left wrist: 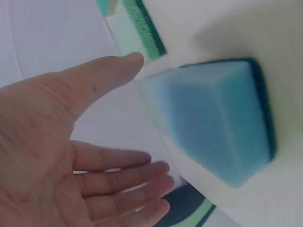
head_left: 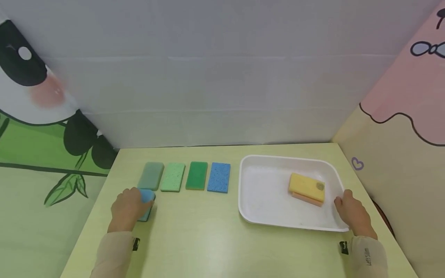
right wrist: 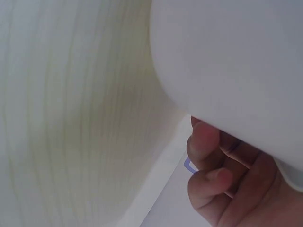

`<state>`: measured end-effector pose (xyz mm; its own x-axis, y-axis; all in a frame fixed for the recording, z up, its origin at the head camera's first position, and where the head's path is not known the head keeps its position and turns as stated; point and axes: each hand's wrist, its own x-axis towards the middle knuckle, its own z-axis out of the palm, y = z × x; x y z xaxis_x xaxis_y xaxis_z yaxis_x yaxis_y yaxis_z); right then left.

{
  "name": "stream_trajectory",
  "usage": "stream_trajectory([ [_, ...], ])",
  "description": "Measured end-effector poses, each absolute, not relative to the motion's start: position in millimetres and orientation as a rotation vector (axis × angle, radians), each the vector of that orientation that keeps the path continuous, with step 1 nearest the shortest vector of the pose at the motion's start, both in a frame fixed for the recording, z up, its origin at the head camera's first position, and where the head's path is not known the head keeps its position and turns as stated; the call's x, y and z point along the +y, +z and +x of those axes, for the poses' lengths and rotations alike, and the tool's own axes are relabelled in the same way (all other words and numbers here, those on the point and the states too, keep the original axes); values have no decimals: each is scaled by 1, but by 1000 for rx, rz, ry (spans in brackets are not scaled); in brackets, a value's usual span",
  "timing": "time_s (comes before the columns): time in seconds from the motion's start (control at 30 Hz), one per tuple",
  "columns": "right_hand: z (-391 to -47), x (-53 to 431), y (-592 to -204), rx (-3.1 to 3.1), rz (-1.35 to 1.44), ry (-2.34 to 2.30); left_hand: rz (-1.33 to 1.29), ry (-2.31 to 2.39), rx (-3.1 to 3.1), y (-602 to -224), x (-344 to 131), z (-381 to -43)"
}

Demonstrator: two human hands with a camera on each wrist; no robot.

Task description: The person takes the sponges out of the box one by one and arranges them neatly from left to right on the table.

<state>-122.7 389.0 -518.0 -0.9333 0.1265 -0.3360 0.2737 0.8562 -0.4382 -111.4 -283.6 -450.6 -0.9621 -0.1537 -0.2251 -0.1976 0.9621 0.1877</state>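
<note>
At the near left of the table, my left hand (head_left: 128, 208) is at a light blue sponge (head_left: 148, 196) with a darker blue scouring layer on its underside. The left wrist view shows the thumb and straight fingers spread beside this sponge (left wrist: 208, 113), not closed on it. My right hand (head_left: 354, 214) grips the right rim of a white tray (head_left: 264, 193). Curled fingers (right wrist: 203, 139) show at the edge of the tray (right wrist: 227, 61) in the right wrist view. Inside the tray, on its right side, lies a yellow sponge (head_left: 306, 186) with a pinkish-orange layer below.
Behind the left hand, a row of sponges runs towards the tray: grey-green (head_left: 151, 174), light green (head_left: 173, 177), dark green (head_left: 196, 175) and speckled blue (head_left: 218, 177). A pale wall (head_left: 222, 127) borders the table (head_left: 194, 239) at the back, with printed panels on both sides.
</note>
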Motion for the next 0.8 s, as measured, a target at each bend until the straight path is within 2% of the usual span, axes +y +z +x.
stream_trajectory([
  [0.17,-123,389,-520,2746,296,-719,-74,320,2876,-441,-271,-120],
  [0.43,-121,391,-524,2759,298,-723,415,477,2786,-432,-235,-144],
  [0.8,-120,389,-523,2752,300,-736,639,412,2750,-418,-178,-174],
])
